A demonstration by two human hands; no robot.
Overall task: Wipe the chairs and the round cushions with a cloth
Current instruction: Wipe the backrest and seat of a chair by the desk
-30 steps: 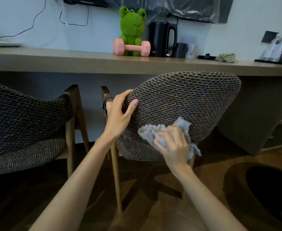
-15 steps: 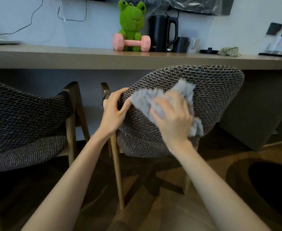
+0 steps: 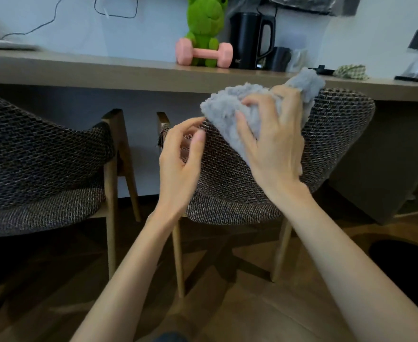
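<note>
Left of the near chair (image 3: 338, 139): second chair (image 3: 42, 154), same dark woven upholstery, wooden legs, just beside, not touching.

At the near chair's left backrest edge: left hand (image 3: 180, 164), fingers bent, tips against the weave. Blurred here, so cannot tell whether gripping the edge or only touching it.

On the near chair's backrest top, toward its left: cloth (image 3: 237, 109), grey, fluffy, bunched, one corner poking above the rim.

Over the cloth: right hand (image 3: 274, 149), fingers spread and curled into the pile, pressing it onto the near chair's backrest.

Handling, as judged:
- Cloth: light, soft, limp. Likely to bunch and creep in the palm. Best taken as a wad at the gathered middle, flat face to the weave.
- Weave: coarse, probably some drag on the pile. Short strokes advisable.
- Near chair: stiff, probably light enough to shift under a push. Best steadied at the backrest's left edge.
- Nothing fragile in hand.

Behind and above the near chair, on the counter (image 3: 79, 70), left to right: green plush (image 3: 206, 25), pink dumbbell (image 3: 204, 54), black kettle (image 3: 248, 38), dark mug (image 3: 280, 58), checked rag (image 3: 351, 71).

Counts:
- Chairs: two.
- Wiping cloth: one.
- Hands: two.
- Plush, dumbbell, kettle, mug, rag: one each.
- Round cushions: none counted from this view.
</note>
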